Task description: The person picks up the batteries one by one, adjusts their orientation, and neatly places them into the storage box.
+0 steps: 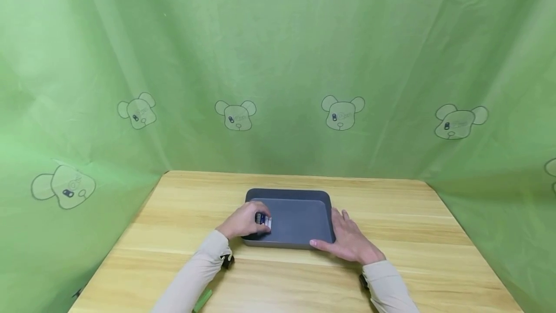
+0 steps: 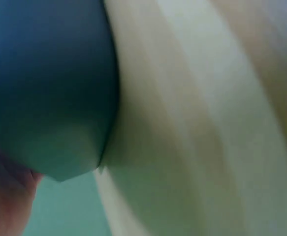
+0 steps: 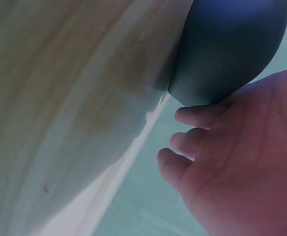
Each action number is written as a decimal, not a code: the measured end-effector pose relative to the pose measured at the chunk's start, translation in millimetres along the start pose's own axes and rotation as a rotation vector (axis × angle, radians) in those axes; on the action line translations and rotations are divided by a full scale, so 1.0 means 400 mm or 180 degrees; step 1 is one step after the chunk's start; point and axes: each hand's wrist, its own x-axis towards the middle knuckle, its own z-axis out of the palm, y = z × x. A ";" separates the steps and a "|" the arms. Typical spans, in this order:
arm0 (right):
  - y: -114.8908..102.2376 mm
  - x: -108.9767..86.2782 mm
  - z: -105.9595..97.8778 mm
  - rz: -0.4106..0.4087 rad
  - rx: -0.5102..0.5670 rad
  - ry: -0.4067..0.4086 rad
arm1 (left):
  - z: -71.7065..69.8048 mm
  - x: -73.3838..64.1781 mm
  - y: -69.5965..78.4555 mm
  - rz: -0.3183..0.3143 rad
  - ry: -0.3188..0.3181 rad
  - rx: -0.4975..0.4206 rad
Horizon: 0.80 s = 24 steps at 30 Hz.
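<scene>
A dark grey rectangular tray (image 1: 299,221) rests on the wooden table, its shallow walls facing up. My left hand (image 1: 248,220) reaches over the tray's left side and pinches a small dark-blue and white block (image 1: 267,222) between thumb and fingers, low inside the tray. At the front right corner, my right hand (image 1: 349,240) lies against the tray with fingers extended along the right wall and the thumb at the front rim. In the right wrist view, its fingers (image 3: 182,167) show beside the tray's dark outer wall (image 3: 227,54). The left wrist view shows only part of the left hand (image 2: 8,201).
Pale wooden table (image 1: 200,206) surrounds the tray. A green strip-like object (image 1: 202,300) lies near the front, partly behind the left sleeve (image 1: 195,269). Green curtains (image 1: 286,62) with bear prints hang at the back and both sides.
</scene>
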 end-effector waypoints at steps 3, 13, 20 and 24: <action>0.001 0.002 0.002 -0.0013 0.0005 0.0010 | -0.029 -0.013 0.004 0.0011 0.0010 -0.0030; 0.006 0.009 0.001 -0.0048 -0.0002 0.0016 | -0.154 -0.113 0.024 -0.0381 0.0010 -0.0338; 0.008 0.010 0.001 -0.0114 0.0007 0.0067 | -0.196 -0.217 0.034 -0.0570 0.0047 -0.0158; 0.003 0.007 0.001 -0.0141 0.0010 0.0080 | -0.199 -0.276 0.042 -0.0632 -0.0061 -0.0148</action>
